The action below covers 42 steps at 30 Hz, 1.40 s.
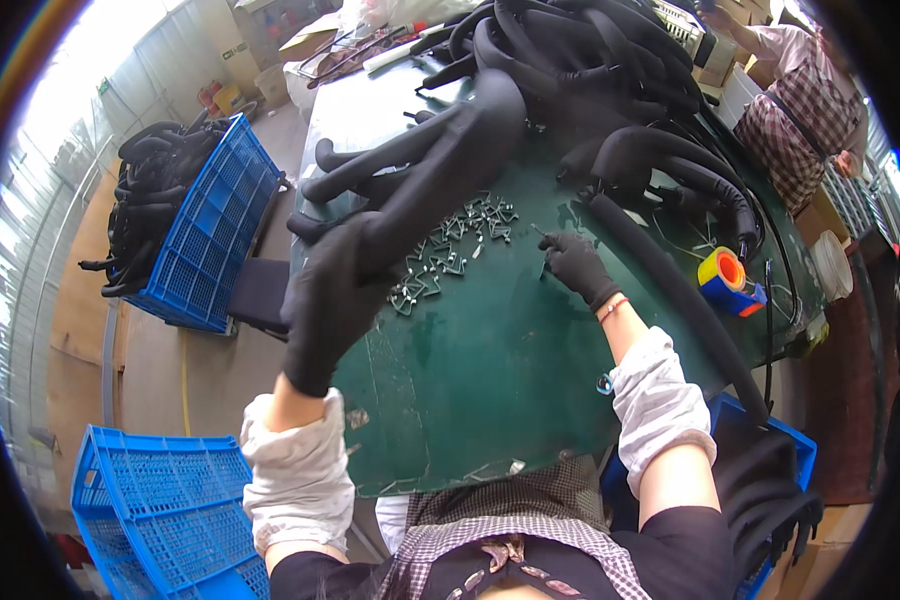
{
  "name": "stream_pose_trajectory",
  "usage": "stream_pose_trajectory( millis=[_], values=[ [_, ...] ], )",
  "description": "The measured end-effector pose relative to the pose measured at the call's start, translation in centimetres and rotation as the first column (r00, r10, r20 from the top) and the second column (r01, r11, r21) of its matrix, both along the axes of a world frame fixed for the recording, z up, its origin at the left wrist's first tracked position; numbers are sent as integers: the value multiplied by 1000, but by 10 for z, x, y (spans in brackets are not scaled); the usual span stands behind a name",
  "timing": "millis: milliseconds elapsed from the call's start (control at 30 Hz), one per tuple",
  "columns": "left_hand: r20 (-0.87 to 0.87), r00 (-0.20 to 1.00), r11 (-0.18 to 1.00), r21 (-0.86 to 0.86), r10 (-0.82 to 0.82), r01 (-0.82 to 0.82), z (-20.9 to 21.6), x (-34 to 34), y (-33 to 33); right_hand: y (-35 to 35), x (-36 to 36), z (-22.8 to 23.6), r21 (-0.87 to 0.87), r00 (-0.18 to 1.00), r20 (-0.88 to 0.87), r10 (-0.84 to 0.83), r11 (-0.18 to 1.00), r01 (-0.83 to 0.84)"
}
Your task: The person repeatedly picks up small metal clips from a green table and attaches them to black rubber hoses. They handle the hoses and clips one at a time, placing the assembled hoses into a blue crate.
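Observation:
My left hand (332,305), in a black glove, is closed round the near end of a thick black foam tube (435,165) that slants away over the table. My right hand (576,268), gloved in black too, hovers over the green table with its fingers pinched. A small metal clip seems to stick out at its fingertips, mostly covered by the glove. Between my hands lies a loose scatter of small metal clips (435,268). To the right of my right hand, a long straight black foam tube (675,290) runs down toward the table's near right corner.
Black tubes (560,50) are heaped at the table's far side. A yellow, red and blue tape roll (725,270) sits at the right. Blue crates (215,235), (170,510) stand on the left; another crate (800,450) with tubes is near right. Another person (800,120) stands far right.

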<state>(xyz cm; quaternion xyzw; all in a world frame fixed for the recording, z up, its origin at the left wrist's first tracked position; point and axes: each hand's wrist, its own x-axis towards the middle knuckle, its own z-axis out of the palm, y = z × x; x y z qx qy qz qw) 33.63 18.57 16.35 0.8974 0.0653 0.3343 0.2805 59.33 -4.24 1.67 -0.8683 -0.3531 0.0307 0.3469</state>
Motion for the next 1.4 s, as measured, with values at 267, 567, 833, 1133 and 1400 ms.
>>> stream_pose_trajectory(
  millis=[267,567,833,1133,1400],
  values=[
    [303,864,825,-528,403,-200,37,-199,-15,-6,-30,5,-457,974,191,-122,867,198],
    [676,652,348,-736,343,580,-34,-343,-26,4,-84,8,-214,969,223,109,975,-60],
    [561,591,-158,-634,580,757,-144,-369,-57,5,-287,87,435,270,-787,555,809,-395],
    [283,682,-432,-597,675,676,-219,-400,-124,2,-352,76,498,-93,-856,509,761,-416],
    [25,853,-215,-964,521,159,-302,-421,-169,6,-362,40,517,-11,-826,563,751,-411]
  ],
)
